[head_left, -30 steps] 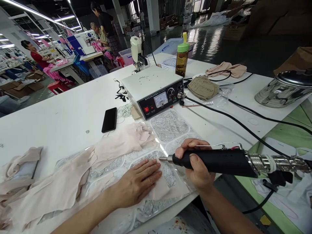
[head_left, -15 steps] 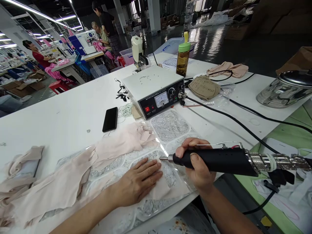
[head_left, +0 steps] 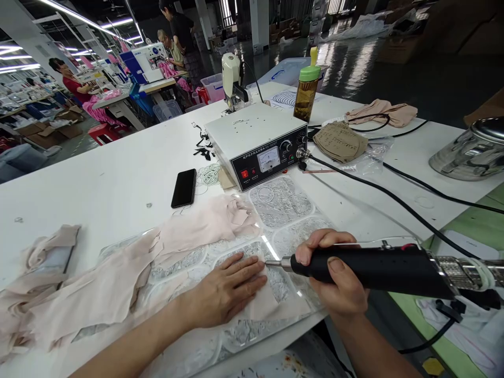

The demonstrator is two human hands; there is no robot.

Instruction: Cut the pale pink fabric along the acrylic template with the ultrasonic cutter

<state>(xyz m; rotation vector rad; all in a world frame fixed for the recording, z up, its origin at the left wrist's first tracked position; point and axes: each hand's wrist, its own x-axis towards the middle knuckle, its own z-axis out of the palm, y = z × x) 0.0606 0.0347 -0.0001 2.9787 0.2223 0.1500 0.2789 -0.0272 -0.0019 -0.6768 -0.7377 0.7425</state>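
My right hand (head_left: 340, 273) is wrapped round the black body of a handheld ultrasonic welder (head_left: 366, 266), its thin metal tip (head_left: 274, 263) pointing left. My left hand (head_left: 226, 289) lies flat, fingers stretched, on a thin pale pink fabric piece (head_left: 262, 304). The tip is close to the left fingertips, at the fabric's edge; whether it touches cannot be told. Under the fabric is a clear template sheet (head_left: 281, 202) with rounded outlines over a grey, scratched surface. More pale pink fabric (head_left: 205, 223) is spread along the sheet to the left.
A control box (head_left: 254, 134) with a meter feeds a black cable (head_left: 366, 184) across the right. Around it are a phone (head_left: 184, 188), a green-capped bottle (head_left: 306, 92), brown card patterns (head_left: 340, 142) and a metal pot (head_left: 468, 149). Co-workers sit at sewing machines behind.
The view has shifted slightly. The welder and my right hand have moved a little right and down, its tip now slightly lower beside my left fingers. My left hand stays flat on the fabric.
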